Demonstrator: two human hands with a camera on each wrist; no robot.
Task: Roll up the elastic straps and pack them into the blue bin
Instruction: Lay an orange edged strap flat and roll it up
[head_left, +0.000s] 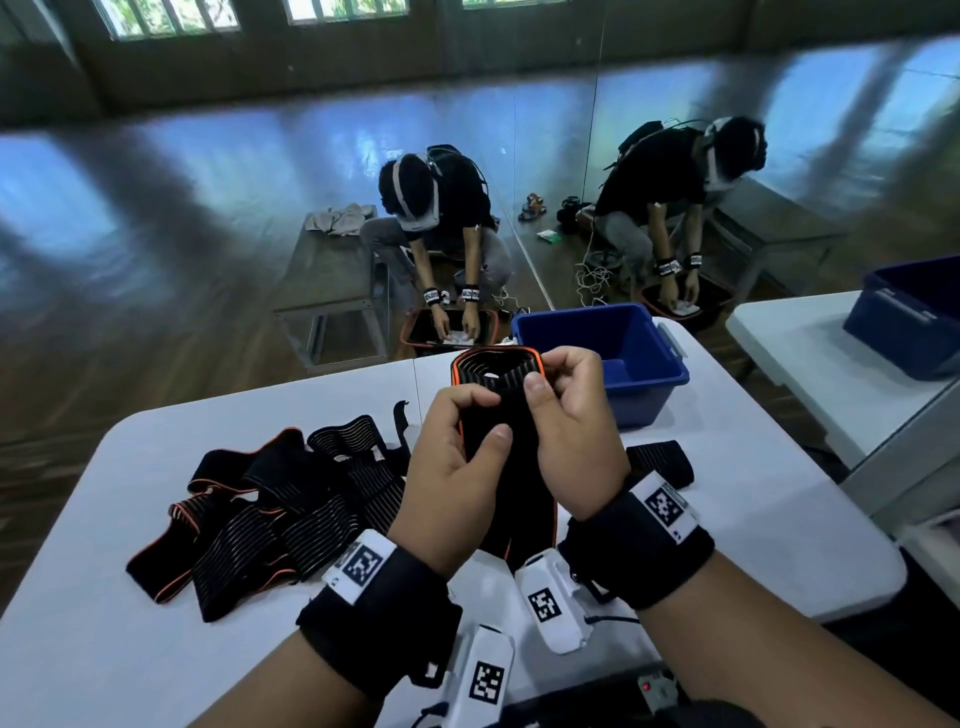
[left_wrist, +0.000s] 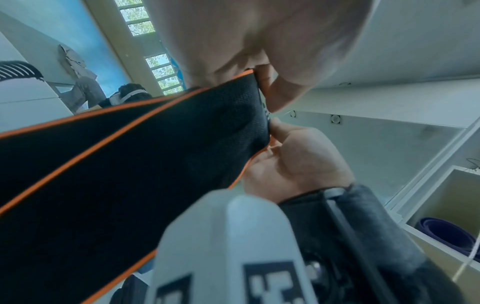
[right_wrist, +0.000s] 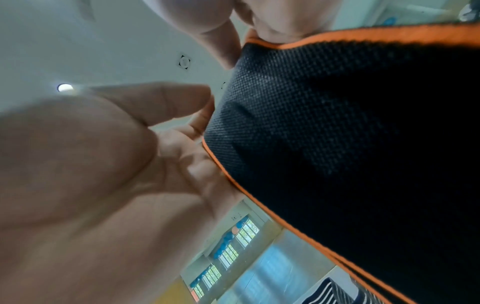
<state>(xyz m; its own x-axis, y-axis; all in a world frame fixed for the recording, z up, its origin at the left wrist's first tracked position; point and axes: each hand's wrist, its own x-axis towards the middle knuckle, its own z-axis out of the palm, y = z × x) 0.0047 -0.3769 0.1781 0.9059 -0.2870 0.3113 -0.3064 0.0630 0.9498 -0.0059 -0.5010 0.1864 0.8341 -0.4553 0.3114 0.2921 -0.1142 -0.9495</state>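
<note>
I hold a black elastic strap with orange edging (head_left: 511, 457) up above the white table (head_left: 104, 649). My left hand (head_left: 457, 447) grips its left side, thumb on the front. My right hand (head_left: 566, 410) pinches its right side near the top, where the strap's end curls into a loose loop (head_left: 493, 366). The wrist views show the strap's black weave (left_wrist: 130, 174) (right_wrist: 350, 133) held between both hands. The rest of the strap hangs down toward my wrists. The blue bin (head_left: 602, 353) stands just behind my hands, with its inside mostly bare in view.
A heap of several loose black straps (head_left: 270, 504) lies on the table to the left. One more strap (head_left: 660, 462) lies right of my right wrist. A mirror wall behind the table reflects a seated person and a second blue bin (head_left: 909, 322).
</note>
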